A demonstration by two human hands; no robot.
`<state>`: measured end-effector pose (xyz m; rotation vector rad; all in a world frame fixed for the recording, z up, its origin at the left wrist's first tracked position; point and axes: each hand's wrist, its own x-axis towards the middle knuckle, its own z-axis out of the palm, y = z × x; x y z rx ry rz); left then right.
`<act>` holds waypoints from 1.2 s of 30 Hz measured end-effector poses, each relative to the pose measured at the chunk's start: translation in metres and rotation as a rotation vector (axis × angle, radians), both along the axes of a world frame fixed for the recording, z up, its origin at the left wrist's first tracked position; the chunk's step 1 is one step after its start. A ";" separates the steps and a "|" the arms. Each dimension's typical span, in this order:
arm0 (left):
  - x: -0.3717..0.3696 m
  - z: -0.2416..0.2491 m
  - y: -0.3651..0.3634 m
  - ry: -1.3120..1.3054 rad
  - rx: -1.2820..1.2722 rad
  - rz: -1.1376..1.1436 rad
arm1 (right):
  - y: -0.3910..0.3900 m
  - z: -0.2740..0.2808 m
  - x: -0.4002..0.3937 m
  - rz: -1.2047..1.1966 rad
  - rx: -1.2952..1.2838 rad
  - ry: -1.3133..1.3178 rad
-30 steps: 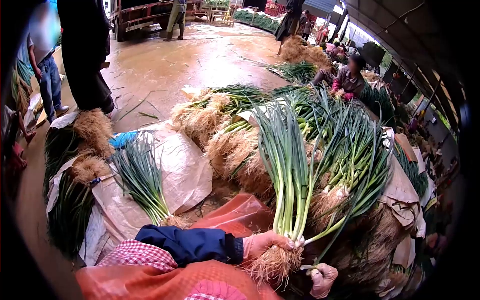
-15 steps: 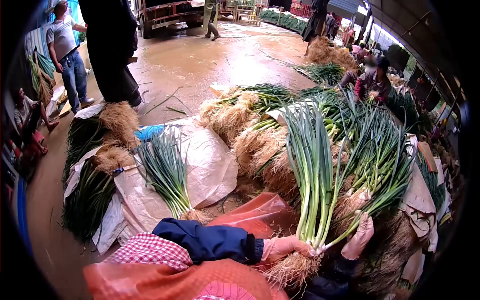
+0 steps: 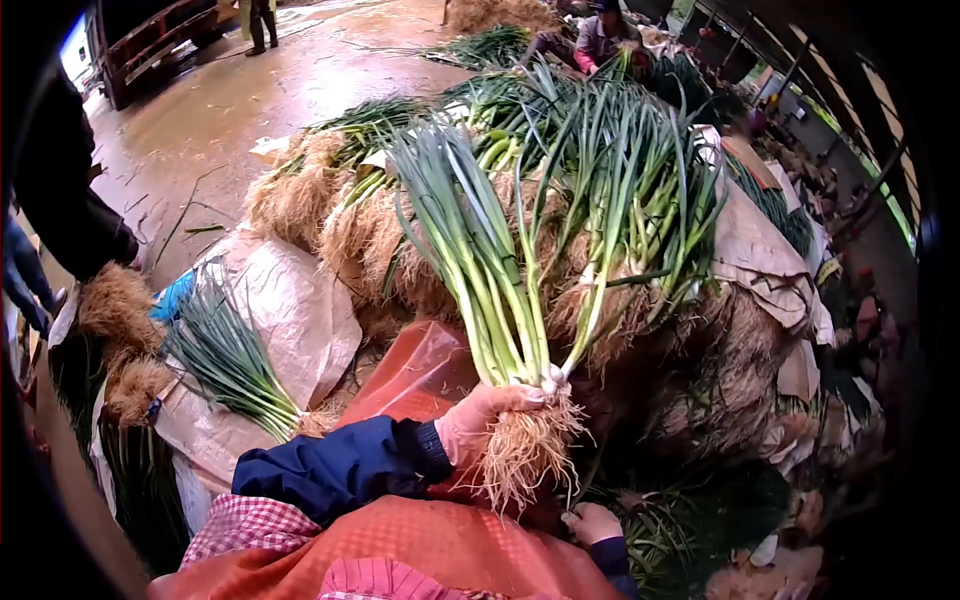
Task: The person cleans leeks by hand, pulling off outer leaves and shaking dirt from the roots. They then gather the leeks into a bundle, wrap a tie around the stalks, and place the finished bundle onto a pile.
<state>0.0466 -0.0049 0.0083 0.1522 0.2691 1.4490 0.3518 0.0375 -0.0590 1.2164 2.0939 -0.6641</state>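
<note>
My left hand (image 3: pixel 470 425), in a pinkish glove, is closed round the white lower ends of a bunch of green onions (image 3: pixel 482 300). The bunch leans up and away from me, its stringy roots (image 3: pixel 530 450) hanging below my fist. Low down, beside my orange apron (image 3: pixel 440 550), my right hand (image 3: pixel 592 524) is curled closed; whatever it may hold is hidden. Loose green leaves (image 3: pixel 665 535) lie just to the right of that hand. Beyond the held bunch is a large heap of green onions (image 3: pixel 640 190).
A smaller bunch (image 3: pixel 235 360) rests on pale sheeting (image 3: pixel 300 310) to my left. Rooty bundles (image 3: pixel 120 310) stand farther left, near a dark-clothed person (image 3: pixel 75 180). Another person (image 3: pixel 605 40) works behind the heap. A truck (image 3: pixel 160 40) stands across the wet floor.
My right hand has left the bunch and dropped toward my lap. One stalk that it held apart now stands with the bunch in my left hand. The view has swung right and down.
</note>
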 end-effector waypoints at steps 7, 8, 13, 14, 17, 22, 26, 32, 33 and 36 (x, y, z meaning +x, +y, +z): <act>0.007 0.005 -0.015 -0.050 0.020 -0.035 | 0.070 0.088 -0.163 -0.588 -0.389 1.953; 0.006 0.006 -0.018 -0.087 0.021 -0.043 | 0.080 0.083 -0.185 -0.847 -0.598 1.944; -0.005 0.003 -0.029 -0.164 0.077 0.000 | 0.055 0.081 -0.210 -0.537 -0.641 1.969; -0.005 0.004 -0.028 -0.224 0.081 -0.022 | 0.039 0.088 -0.210 -0.618 -0.678 1.949; -0.010 0.024 -0.040 -0.192 0.011 -0.038 | 0.043 0.065 -0.193 -0.605 -0.287 1.757; -0.008 0.004 -0.021 -0.328 0.165 -0.031 | 0.040 0.056 -0.163 -0.209 0.079 1.389; -0.007 -0.009 -0.017 -0.311 0.120 -0.107 | 0.048 0.100 -0.174 -0.468 0.093 1.728; -0.008 0.014 -0.029 -0.098 0.070 0.044 | 0.065 0.109 -0.215 -0.355 -0.354 1.706; -0.009 0.014 -0.030 -0.102 0.037 0.046 | 0.049 0.107 -0.212 -0.525 -0.587 1.667; -0.012 0.017 -0.029 -0.069 0.003 0.024 | 0.034 0.083 -0.176 -0.145 -0.035 1.531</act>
